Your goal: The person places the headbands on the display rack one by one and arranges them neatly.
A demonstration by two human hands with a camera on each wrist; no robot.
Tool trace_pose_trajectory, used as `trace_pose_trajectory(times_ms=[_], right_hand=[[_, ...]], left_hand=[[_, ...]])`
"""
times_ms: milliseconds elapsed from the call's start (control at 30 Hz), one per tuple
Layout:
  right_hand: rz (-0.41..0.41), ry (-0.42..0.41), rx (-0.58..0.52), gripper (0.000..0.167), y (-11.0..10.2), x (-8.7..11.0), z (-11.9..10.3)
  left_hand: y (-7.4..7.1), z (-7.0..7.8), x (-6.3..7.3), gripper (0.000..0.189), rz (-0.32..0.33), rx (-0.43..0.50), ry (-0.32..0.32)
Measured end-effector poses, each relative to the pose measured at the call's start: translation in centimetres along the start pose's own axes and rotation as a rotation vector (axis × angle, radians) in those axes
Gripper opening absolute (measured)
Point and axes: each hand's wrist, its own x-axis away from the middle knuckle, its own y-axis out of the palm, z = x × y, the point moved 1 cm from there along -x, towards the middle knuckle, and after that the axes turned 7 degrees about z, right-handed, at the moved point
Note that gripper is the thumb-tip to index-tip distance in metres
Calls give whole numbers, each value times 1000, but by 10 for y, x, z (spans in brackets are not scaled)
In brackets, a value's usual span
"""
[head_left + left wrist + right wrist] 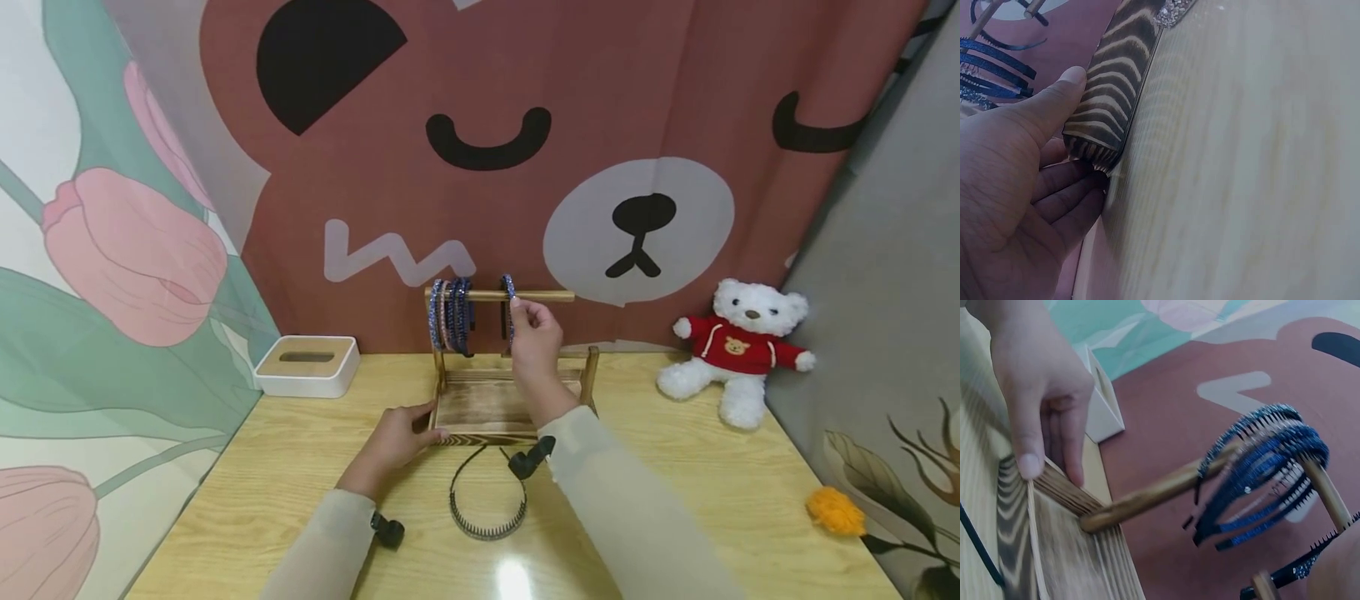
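Observation:
A wooden headband stand [476, 410] with a tray base and a raised rod [553, 296] stands on the table. My left hand [396, 440] grips its front left corner, the thumb [1063, 94] on the striped front edge. Several blue and pink glittery headbands [1260, 462] hang together at the rod's left end. Farther right on that rod, my right hand [534, 346] pinches a sparkly blue headband [508, 287] by its side. A dark toothed headband [487, 533] lies on the table before the stand. In the right wrist view, only part of my right hand shows at the lower right.
A white tissue box [307, 385] with a wooden top sits at the back left. At the back right sits a white teddy bear [742, 350] in a red hoodie. An orange fluffy thing [836, 511] lies near the right edge. A curtain hangs behind the table.

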Motion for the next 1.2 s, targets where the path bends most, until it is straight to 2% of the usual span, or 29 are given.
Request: trace_pose_trajectory(times_ms=[200,433,700,967,1200], right_hand=[[16,-14,78,25,17,10,5],[33,-50,80,24,36,19,8],[33,-33,62,25,48,27,13],[31,-33,55,25,53,28,16],[20,-32,42,28,43,24,22]], left_hand=[[0,0,0,68,-1,3,4],[-1,3,2,69,9,7,2],[-3,4,1,70,8,16,12],[-6,7,0,70,12,-4,22],[-7,10,2,68,18,-3,25]])
